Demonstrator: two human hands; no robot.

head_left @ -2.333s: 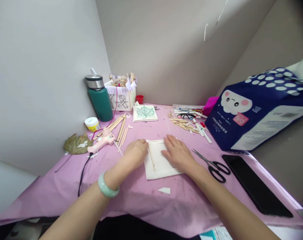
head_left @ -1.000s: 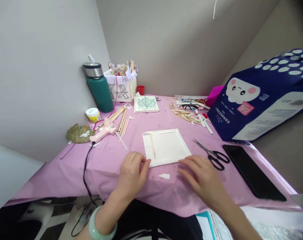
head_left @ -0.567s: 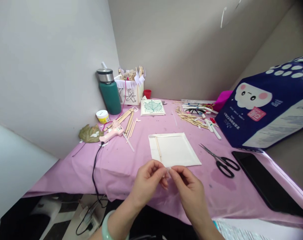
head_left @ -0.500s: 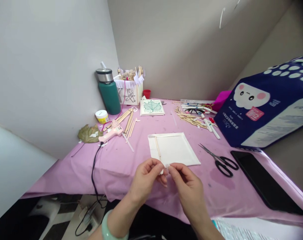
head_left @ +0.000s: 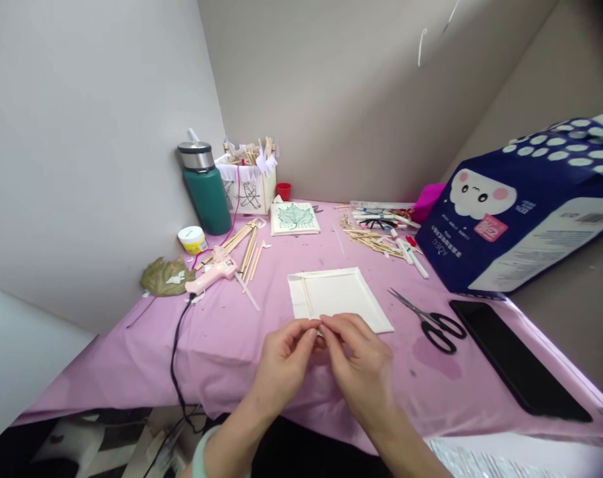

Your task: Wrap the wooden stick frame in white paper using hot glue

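Note:
A white fabric square (head_left: 337, 295) lies on the pink tablecloth (head_left: 117, 378), with a thin wooden stick (head_left: 307, 297) along its left side and another along its far edge. Just below its near edge, my left hand (head_left: 284, 368) and my right hand (head_left: 358, 362) come together. Their fingertips pinch a small white scrap (head_left: 321, 330), mostly hidden by the fingers. Neither hand rests on the fabric, though the right fingers overlap its near edge in this view.
To the left lie a pink glue gun (head_left: 214, 275) with a black cord, loose sticks and a dried leaf (head_left: 164, 277). Scissors (head_left: 433, 328) and a black tablet (head_left: 517, 358) lie to the right. A large navy package (head_left: 520, 212) stands at the right.
The white scrap that lay on the pink cloth has left the table and is now pinched between my fingers. Both hands have moved off the fabric and come together near its edge.

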